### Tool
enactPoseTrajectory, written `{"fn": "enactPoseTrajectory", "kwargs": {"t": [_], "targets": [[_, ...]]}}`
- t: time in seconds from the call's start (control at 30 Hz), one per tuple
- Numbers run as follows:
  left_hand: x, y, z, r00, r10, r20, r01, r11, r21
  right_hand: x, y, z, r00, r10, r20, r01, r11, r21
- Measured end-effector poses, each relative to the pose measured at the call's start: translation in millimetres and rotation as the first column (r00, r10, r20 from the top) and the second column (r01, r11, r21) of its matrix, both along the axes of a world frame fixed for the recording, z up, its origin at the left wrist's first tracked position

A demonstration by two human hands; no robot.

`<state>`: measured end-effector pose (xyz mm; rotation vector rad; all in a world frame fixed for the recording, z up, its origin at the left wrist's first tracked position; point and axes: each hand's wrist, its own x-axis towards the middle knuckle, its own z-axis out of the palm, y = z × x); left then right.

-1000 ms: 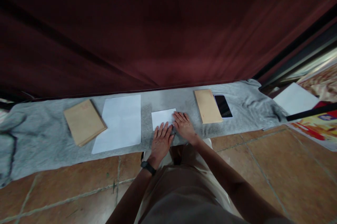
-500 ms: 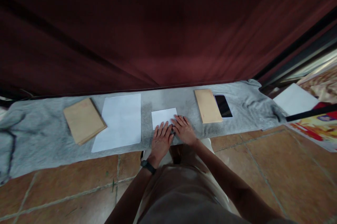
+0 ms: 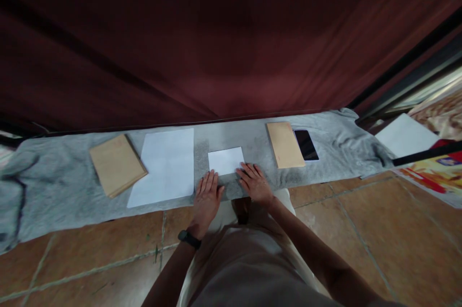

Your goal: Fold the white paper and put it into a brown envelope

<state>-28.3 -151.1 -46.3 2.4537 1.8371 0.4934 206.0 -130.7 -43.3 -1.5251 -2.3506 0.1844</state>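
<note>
A small white sheet of folded-looking paper (image 3: 226, 160) lies flat on the grey cloth (image 3: 220, 134) in front of me. My left hand (image 3: 208, 195), with a dark watch on its wrist, rests flat with fingers outstretched; its fingertips are at the paper's lower left corner. At the lower right corner lies my right hand (image 3: 253, 182), fingers spread, fingertips touching the edge. Neither hand grips anything. To the left is a large white sheet (image 3: 168, 167), partly under a stack of brown envelopes (image 3: 116, 163). Farther right lies another brown envelope (image 3: 285, 144).
A dark-screened phone (image 3: 306, 145) sits beside the right-hand envelope. Behind the cloth hangs a dark red curtain (image 3: 216, 57). White paper (image 3: 407, 136) and a colourful printed package (image 3: 433, 174) are at the far right. Below is a tiled floor (image 3: 346, 230).
My left hand has slid left, away from my right hand, uncovering more of the small white paper. My right hand has barely shifted.
</note>
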Motion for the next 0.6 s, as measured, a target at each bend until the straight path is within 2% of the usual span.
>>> {"fn": "enactPoseTrajectory", "kwargs": {"t": [0.1, 0.27, 0.47, 0.6], "targets": [[2.8, -1.2, -1.1, 1.000, 0.015, 0.011, -0.015, 1.000, 0.009, -3.5, -0.9, 1.0, 1.000, -0.009, 0.001, 0.009, 1.000, -0.001], [26.0, 8.4, 1.0, 0.995, -0.096, -0.001, 0.096, 0.994, -0.055, -9.3, -2.3, 1.0, 1.000, -0.017, 0.010, 0.017, 1.000, -0.002], [54.2, 43.9, 3.8, 0.986, -0.169, 0.004, 0.168, 0.981, -0.092, -10.9, -2.2, -2.1, 1.000, -0.029, 0.010, 0.029, 1.000, 0.008], [59.7, 69.9, 3.6, 0.984, -0.179, 0.010, 0.179, 0.978, -0.103, -12.3, -1.4, -3.4, 0.999, -0.036, 0.002, 0.036, 0.999, 0.015]]}}
